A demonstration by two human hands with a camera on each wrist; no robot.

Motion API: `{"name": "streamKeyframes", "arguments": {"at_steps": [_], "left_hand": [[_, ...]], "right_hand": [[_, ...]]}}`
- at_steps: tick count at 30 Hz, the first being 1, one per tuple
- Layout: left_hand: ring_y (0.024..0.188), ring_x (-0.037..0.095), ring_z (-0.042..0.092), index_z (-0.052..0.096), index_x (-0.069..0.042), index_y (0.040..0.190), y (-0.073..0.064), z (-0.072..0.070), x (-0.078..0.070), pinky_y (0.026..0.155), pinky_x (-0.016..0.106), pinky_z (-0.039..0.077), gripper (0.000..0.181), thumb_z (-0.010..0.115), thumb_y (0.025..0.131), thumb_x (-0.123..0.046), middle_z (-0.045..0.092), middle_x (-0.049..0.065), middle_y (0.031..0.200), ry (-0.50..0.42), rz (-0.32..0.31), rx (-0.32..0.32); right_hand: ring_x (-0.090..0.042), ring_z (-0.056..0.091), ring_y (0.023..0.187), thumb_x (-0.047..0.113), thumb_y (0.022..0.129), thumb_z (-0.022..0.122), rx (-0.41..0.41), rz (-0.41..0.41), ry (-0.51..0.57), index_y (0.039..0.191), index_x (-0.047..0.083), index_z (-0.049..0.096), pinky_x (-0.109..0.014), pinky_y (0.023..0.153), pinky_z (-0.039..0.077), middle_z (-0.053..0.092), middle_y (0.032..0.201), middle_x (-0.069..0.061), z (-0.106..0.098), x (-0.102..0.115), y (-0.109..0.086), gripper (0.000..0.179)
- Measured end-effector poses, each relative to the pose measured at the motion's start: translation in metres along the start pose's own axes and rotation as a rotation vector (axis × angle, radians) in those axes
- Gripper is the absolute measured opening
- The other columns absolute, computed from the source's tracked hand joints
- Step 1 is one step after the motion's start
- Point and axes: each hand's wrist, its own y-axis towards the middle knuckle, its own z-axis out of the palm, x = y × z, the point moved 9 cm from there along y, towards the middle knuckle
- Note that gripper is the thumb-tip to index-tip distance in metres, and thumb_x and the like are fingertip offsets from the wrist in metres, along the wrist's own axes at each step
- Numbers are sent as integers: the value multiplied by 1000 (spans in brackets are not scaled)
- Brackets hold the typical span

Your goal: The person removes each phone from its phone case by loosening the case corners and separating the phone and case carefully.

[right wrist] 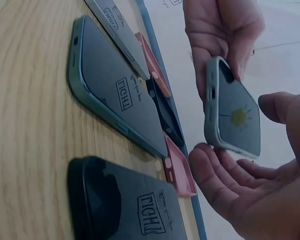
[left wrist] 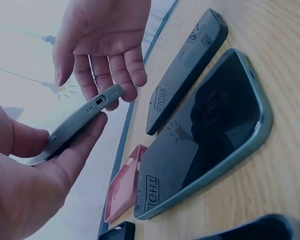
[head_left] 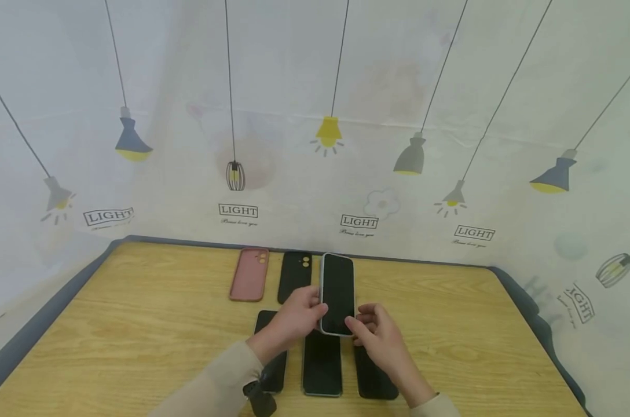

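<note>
My left hand pinches the left edge of a phone in a pale grey-green case, raised above the table with its dark screen up. In the left wrist view, the left thumb and fingers grip the cased phone from both faces. My right hand is at the phone's lower right corner. Its loosely bent fingers are at the case's edge, and its thumb stands apart from the screen; whether they touch is hard to tell. Beneath both hands lie a left phone, a green-edged middle phone and a black right phone.
Toward the table's back edge lie a pink phone case and a black phone case. Another pink case shows in the right wrist view. A lamp-printed curtain hangs around the wooden table.
</note>
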Motion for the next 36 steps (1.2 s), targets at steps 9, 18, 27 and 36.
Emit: {"name": "streamKeyframes", "arguments": {"at_steps": [9, 18, 27, 36], "left_hand": [[56, 14, 45, 58, 8, 129, -5, 3, 4, 56, 28, 39, 26, 46, 105, 4, 67, 12, 87, 35, 14, 61], [81, 16, 66, 49, 10, 144, -10, 10, -2, 73, 29, 53, 38, 44, 106, 5, 70, 25, 121, 10, 36, 136], [96, 26, 72, 45, 9, 148, -13, 17, -3, 93, 40, 56, 42, 44, 106, 5, 67, 27, 129, 29, 62, 180], [120, 35, 65, 49, 6, 146, -14, 19, -4, 104, 52, 51, 40, 45, 106, 5, 67, 25, 129, 54, 69, 165]], "right_hand": [[-23, 67, 76, 20, 107, 59, 12, 8, 81, 121, -7, 63, -34, 66, 62, 70, 95, -12, -8, -11, 15, 31], [-17, 68, 73, 20, 110, 52, -82, 21, 174, 118, -10, 65, -31, 64, 60, 69, 91, -9, -22, -11, 32, 33], [-15, 66, 74, 23, 111, 50, -118, 11, 183, 122, -10, 64, -27, 66, 59, 68, 88, -9, -29, -1, 41, 37], [-10, 58, 67, 21, 109, 54, -201, 6, 188, 115, -12, 66, -21, 61, 52, 61, 75, 1, -29, 1, 45, 35]]}}
